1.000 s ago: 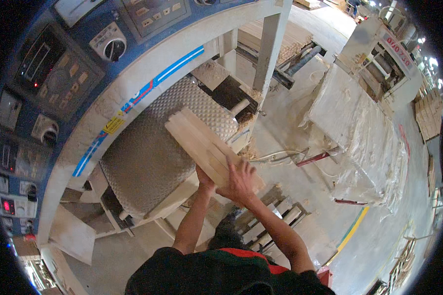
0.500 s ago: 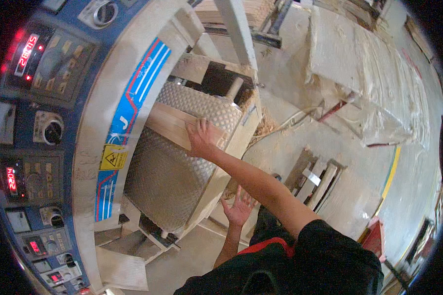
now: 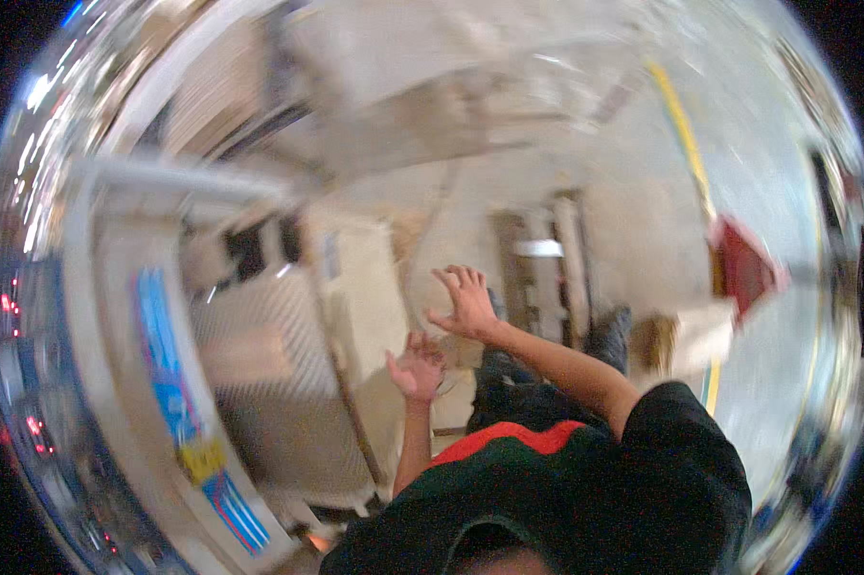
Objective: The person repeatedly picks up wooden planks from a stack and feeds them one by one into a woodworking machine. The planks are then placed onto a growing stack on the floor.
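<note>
Wooden board (image 3: 250, 355) lies on dimpled bed (image 3: 293, 431); left hand (image 3: 419, 369) and right hand (image 3: 466, 305) splay empty beyond its right edge.

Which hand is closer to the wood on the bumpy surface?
Left. The left hand is right of the wood, apart from it; the right hand is farther right, also apart.

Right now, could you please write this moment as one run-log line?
left hand: open, empty | right hand: open, empty | pale wood: on textured machine bed | view: blurred
</note>
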`<state>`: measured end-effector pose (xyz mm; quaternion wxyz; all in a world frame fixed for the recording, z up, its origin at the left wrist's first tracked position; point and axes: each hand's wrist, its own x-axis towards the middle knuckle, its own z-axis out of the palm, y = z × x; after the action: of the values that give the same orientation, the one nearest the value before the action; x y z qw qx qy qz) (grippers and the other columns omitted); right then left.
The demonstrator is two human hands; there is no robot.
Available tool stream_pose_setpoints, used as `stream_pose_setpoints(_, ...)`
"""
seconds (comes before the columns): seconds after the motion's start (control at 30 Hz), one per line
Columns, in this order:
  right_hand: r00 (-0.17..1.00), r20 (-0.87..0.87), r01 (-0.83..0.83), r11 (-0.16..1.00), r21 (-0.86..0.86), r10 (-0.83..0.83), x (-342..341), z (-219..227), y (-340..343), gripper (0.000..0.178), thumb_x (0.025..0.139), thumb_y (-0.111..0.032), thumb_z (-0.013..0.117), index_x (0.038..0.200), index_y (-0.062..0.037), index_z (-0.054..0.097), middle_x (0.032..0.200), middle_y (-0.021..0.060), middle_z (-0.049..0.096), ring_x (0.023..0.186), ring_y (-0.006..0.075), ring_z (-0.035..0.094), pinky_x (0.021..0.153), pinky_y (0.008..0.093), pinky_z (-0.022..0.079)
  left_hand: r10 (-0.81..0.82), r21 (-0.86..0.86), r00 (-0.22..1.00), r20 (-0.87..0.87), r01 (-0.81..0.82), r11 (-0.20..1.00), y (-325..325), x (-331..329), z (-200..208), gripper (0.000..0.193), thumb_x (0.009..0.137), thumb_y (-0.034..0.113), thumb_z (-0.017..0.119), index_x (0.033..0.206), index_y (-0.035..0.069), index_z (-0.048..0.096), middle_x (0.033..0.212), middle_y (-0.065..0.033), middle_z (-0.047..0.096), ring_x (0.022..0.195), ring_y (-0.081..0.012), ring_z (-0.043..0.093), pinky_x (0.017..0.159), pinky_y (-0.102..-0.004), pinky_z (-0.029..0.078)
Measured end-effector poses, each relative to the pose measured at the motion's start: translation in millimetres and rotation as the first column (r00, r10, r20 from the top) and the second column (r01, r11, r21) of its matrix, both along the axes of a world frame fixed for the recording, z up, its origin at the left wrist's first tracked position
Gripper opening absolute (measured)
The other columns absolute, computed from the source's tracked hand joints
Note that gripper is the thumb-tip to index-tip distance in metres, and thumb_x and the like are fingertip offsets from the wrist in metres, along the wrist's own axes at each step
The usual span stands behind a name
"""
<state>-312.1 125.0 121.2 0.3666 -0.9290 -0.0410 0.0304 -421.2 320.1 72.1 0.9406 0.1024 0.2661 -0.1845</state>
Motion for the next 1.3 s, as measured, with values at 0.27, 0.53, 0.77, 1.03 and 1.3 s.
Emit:
stream_pose_setpoints(0.27, 0.366, -0.05, 0.856, 0.357, -0.375, -0.929, -201, -79, -319, 0.076, 0.075, -0.054, 0.067, 0.13, -0.0052, 0.046, 0.115, 0.0218, 0.053, 0.111, 0.0386, 0.047, 0.093, 0.0517, 0.037, -0.554, 0.274, 0.772, -0.313, 0.632, 0.725, -159, 63, 4, 0.066, 0.089, 0.062, 0.044, 0.136, 0.015, 0.046, 0.124, -0.0096, 0.057, 0.108, -0.0285, 0.055, 0.092, -0.0471, 0.042)
stream_pose_setpoints(0.53, -0.349, -0.216, 0.873, -0.232, -0.43, -0.912, -386, -222, -472, 0.085, 0.07, -0.051, 0.074, 0.133, -0.0047, 0.042, 0.121, 0.0261, 0.051, 0.112, 0.041, 0.048, 0.093, 0.0523, 0.041, -0.787, 0.377, 0.473, -0.397, 0.866, 0.329, -329, 35, -25, 0.064, 0.091, 0.058, 0.043, 0.139, 0.015, 0.043, 0.124, -0.0091, 0.056, 0.109, -0.0294, 0.054, 0.093, -0.0484, 0.042)
stream_pose_setpoints(0.77, -0.302, -0.208, 0.866, -0.177, -0.468, -0.93, -423, -447, -597, 0.099, 0.063, -0.054, 0.078, 0.139, -0.0064, 0.036, 0.127, 0.029, 0.047, 0.121, 0.0466, 0.043, 0.098, 0.0584, 0.036, -0.665, 0.45, 0.28, -0.692, 0.888, -0.095, -388, -33, -73, 0.064, 0.096, 0.054, 0.038, 0.143, 0.01, 0.035, 0.123, -0.0184, 0.055, 0.103, -0.0327, 0.058, 0.084, -0.0463, 0.05)
stream_pose_setpoints(1.03, -0.16, -0.03, 0.781, -0.108, -0.615, -0.987, -459, -533, -681, 0.111, 0.055, -0.067, 0.077, 0.146, -0.0239, 0.03, 0.129, 0.042, 0.036, 0.118, 0.0551, 0.041, 0.091, 0.0603, 0.038, -0.601, 0.386, 0.191, -0.776, 0.898, -0.213, -434, -51, -108, 0.063, 0.097, 0.048, 0.039, 0.143, 0.005, 0.033, 0.121, -0.0222, 0.057, 0.102, -0.0355, 0.06, 0.082, -0.0461, 0.053)
stream_pose_setpoints(1.3, -0.059, -0.01, 0.86, -0.046, -0.509, -0.998, -478, -542, -696, 0.102, 0.059, -0.059, 0.079, 0.145, -0.0306, 0.033, 0.128, 0.0428, 0.037, 0.122, 0.0538, 0.038, 0.094, 0.0571, 0.038, -0.623, 0.431, 0.174, -0.763, 0.855, -0.289, -463, -46, -119, 0.062, 0.097, 0.052, 0.037, 0.142, 0.009, 0.037, 0.121, -0.0195, 0.058, 0.1, -0.0335, 0.062, 0.079, -0.0455, 0.055)
